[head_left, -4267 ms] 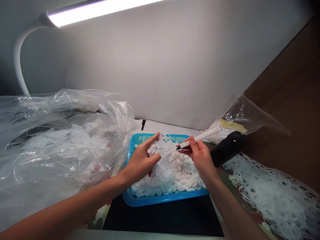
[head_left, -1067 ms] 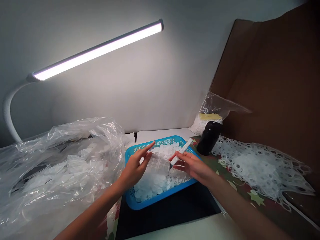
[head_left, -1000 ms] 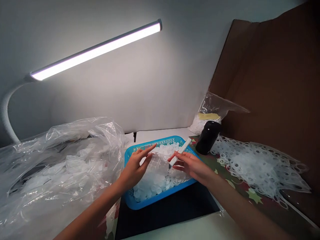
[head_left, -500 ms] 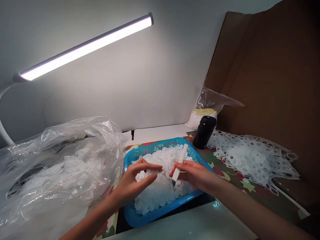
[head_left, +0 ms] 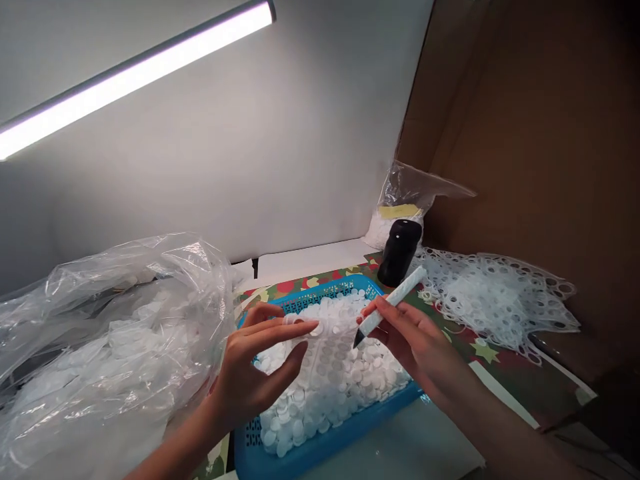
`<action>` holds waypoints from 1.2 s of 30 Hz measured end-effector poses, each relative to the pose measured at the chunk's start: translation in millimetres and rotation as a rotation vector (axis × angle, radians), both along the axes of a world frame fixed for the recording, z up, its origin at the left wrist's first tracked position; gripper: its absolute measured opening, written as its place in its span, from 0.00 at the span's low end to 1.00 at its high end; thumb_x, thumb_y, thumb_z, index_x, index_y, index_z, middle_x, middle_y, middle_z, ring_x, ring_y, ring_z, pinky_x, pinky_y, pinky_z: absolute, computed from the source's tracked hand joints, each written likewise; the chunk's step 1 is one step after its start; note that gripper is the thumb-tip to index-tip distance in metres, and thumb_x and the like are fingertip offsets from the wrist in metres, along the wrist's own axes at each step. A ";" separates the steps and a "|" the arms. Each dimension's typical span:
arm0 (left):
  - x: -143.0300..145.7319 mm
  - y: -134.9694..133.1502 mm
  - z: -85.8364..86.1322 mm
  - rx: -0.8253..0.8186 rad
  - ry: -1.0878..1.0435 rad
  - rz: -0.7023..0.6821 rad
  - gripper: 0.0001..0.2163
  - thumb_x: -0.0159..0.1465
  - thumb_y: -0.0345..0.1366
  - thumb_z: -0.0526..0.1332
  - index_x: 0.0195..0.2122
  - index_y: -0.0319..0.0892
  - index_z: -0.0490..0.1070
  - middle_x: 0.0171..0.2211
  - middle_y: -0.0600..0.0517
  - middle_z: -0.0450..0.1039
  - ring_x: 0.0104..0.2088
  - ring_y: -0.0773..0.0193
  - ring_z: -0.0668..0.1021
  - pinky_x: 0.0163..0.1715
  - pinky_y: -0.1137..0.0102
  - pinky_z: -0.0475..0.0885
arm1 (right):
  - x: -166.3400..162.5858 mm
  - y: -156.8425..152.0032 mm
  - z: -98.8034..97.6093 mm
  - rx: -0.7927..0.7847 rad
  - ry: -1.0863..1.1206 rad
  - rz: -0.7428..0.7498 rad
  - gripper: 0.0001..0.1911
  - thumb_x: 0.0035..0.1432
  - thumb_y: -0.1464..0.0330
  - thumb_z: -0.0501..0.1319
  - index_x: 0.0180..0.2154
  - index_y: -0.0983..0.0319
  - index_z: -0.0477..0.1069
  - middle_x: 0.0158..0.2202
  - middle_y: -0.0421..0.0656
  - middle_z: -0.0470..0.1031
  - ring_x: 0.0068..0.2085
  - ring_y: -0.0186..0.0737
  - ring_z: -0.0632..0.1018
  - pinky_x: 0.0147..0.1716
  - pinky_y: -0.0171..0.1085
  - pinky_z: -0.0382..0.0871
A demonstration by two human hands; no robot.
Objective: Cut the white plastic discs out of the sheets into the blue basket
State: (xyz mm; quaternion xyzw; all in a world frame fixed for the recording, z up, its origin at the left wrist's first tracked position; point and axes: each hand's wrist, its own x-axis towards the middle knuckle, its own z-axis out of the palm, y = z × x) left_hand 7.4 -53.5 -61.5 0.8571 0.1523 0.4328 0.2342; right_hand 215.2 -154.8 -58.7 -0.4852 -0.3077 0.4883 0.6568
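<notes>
My left hand is over the basket, its index finger stretched along the upper edge of a thin translucent sheet of round discs; the thumb is bent below. The other fingers are partly hidden. My right hand grips a white-handled craft knife, its dark blade tip pointing down and left beside the sheet. The right fingertips are close to the sheet's right edge; whether they pinch it is unclear. Below both hands, many small white discs fill a blue plastic basket.
At left lies a large clear plastic bag with white pieces inside. A black bottle-shaped object stands behind the basket, near a bag of white pieces. Perforated sheets are piled at right by a cardboard wall. A lamp shines above.
The sheet now shows spread between my hands. My right hand has tilted the knife, swinging its back end to the right and lifting the blade. The view has shifted slightly.
</notes>
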 end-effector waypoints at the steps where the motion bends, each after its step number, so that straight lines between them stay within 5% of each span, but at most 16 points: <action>1: 0.8 -1.6 0.7 -0.072 -0.016 -0.049 0.21 0.57 0.24 0.63 0.47 0.56 0.74 0.39 0.57 0.80 0.36 0.63 0.77 0.44 0.61 0.69 | -0.9 -0.2 1.3 0.011 0.003 -0.025 0.14 0.53 0.55 0.65 0.30 0.59 0.77 0.33 0.40 0.74 0.37 0.34 0.74 0.37 0.29 0.72; 6: 7.8 -13.9 -5.8 -0.583 -0.027 -0.116 0.16 0.60 0.29 0.63 0.48 0.53 0.74 0.47 0.53 0.77 0.48 0.59 0.77 0.47 0.64 0.74 | -5.8 1.6 -3.9 0.036 -0.070 -0.195 0.16 0.52 0.53 0.64 0.30 0.59 0.77 0.35 0.43 0.75 0.37 0.40 0.74 0.37 0.37 0.73; 10: 14.4 -17.2 -15.6 -0.778 -0.015 -0.094 0.17 0.59 0.32 0.65 0.49 0.54 0.73 0.50 0.53 0.75 0.48 0.59 0.78 0.44 0.65 0.77 | -13.4 -3.8 -18.0 0.078 -0.261 -0.387 0.14 0.57 0.54 0.61 0.33 0.57 0.75 0.36 0.41 0.72 0.36 0.37 0.72 0.39 0.36 0.69; 13: 16.1 -15.8 -18.7 -0.806 -0.005 -0.077 0.17 0.58 0.33 0.66 0.49 0.54 0.73 0.52 0.52 0.74 0.44 0.60 0.79 0.41 0.66 0.78 | -21.6 -15.3 -27.0 0.204 -0.605 -0.480 0.10 0.62 0.60 0.57 0.36 0.54 0.75 0.32 0.40 0.72 0.34 0.36 0.73 0.35 0.34 0.68; 19: 17.8 -13.7 -17.5 -0.790 0.001 -0.041 0.18 0.58 0.32 0.66 0.50 0.51 0.73 0.52 0.51 0.74 0.46 0.59 0.78 0.43 0.66 0.78 | -33.4 -28.2 -39.4 0.366 -1.055 -0.311 0.12 0.61 0.72 0.58 0.45 0.53 0.72 0.35 0.40 0.79 0.36 0.39 0.78 0.34 0.36 0.71; 36: 18.4 -15.6 -22.0 -0.719 0.036 -0.069 0.21 0.59 0.32 0.64 0.53 0.52 0.69 0.53 0.52 0.72 0.50 0.58 0.76 0.45 0.65 0.77 | -38.0 -25.4 -43.7 0.539 -1.228 -0.277 0.21 0.59 0.77 0.59 0.52 0.55 0.70 0.37 0.40 0.79 0.37 0.37 0.77 0.38 0.36 0.73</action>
